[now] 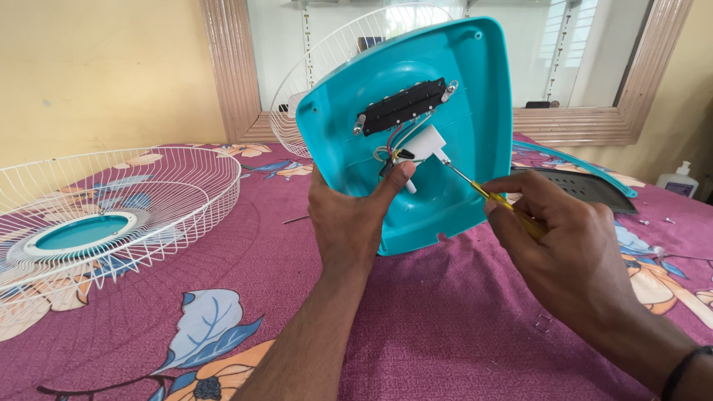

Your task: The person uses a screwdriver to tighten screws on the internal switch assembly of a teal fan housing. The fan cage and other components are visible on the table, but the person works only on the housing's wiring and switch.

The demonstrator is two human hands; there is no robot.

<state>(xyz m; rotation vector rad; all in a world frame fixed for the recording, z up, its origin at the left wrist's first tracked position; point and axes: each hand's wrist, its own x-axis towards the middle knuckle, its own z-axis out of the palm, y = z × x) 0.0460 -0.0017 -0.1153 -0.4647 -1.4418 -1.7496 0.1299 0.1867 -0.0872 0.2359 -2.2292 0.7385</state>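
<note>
My left hand (353, 215) grips the lower edge of a teal plastic fan base shell (475, 134), held tilted up with its inside facing me, thumb pressed near the wires. Inside it sit a black switch block (401, 104), coloured wires and a small white part (425, 143). My right hand (564, 245) holds a yellow-handled screwdriver (490, 197), whose tip touches that white part.
A white wire fan guard with a teal centre (96, 215) lies at the left on the maroon floral cloth (445, 327). Another white guard (327, 67) stands behind the shell. A teal-rimmed dark base plate (587, 186), loose screws (653, 221) and a white pump bottle (677, 182) are at the right.
</note>
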